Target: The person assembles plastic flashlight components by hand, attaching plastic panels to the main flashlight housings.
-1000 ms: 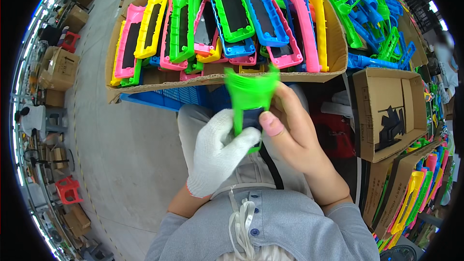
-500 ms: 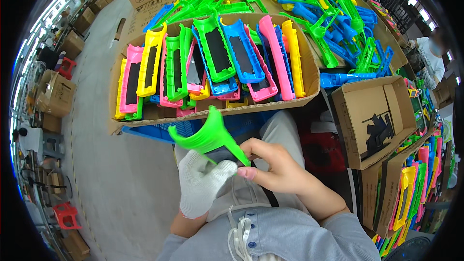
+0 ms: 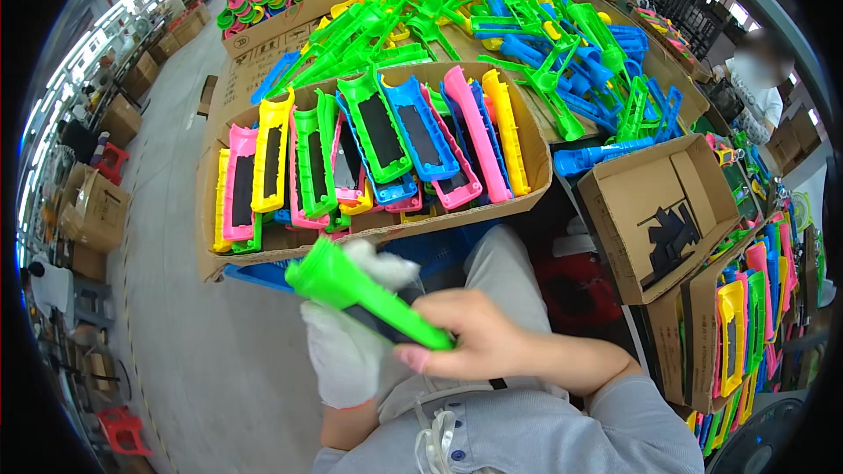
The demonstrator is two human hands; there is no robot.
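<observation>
A green plastic housing (image 3: 356, 285) with a flared end and a dark pad along its side is held in front of my lap. My right hand (image 3: 481, 333) is bare and closed round its narrow end, thumb below and fingers on top. My left hand (image 3: 344, 369), in a white glove, is behind the housing at its wide end. Its fingers are smeared by motion and partly hidden, so their grip is unclear. Just beyond, a cardboard box (image 3: 386, 230) holds rows of pink, yellow, green and blue housings (image 3: 376, 136) with dark pads.
Loose green and blue plastic parts (image 3: 562, 53) are heaped behind the box. At right, a smaller carton (image 3: 606, 202) contains black strips (image 3: 672, 241), with another box of coloured housings (image 3: 733, 333) below. A blue crate (image 3: 263, 276) sits under the front box. Another person (image 3: 755, 79) is at far right.
The green housing has turned over, its flared end now pointing up-left with the outer side showing. My right hand has moved slightly down and left. My left hand has shifted behind the housing.
</observation>
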